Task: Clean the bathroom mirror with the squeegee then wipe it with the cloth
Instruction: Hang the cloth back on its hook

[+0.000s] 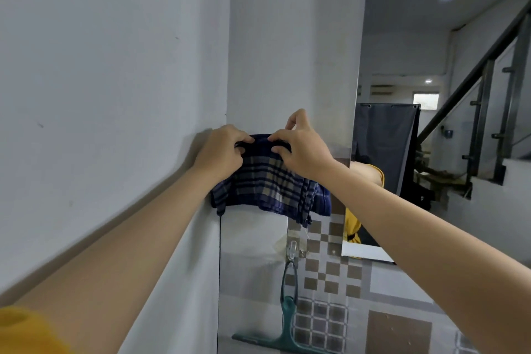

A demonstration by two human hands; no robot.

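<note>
A dark blue plaid cloth (267, 184) hangs against the corner of the white wall, its top edge bunched. My left hand (221, 152) pinches that top edge from the left. My right hand (301, 149) grips it from the right, fingers curled over the fabric. Below the cloth, a green squeegee (288, 304) hangs by its handle from a clear hook (293, 248) on the tiled wall, blade downward. The mirror (379, 135) lies just right of my right hand. It reflects a yellow sleeve, a dark curtain and a staircase.
A plain white wall (100, 95) fills the left side. Brown-and-grey checkered tiles (330, 273) cover the wall under the mirror. A glossy grey panel (250, 267) runs down beside the squeegee.
</note>
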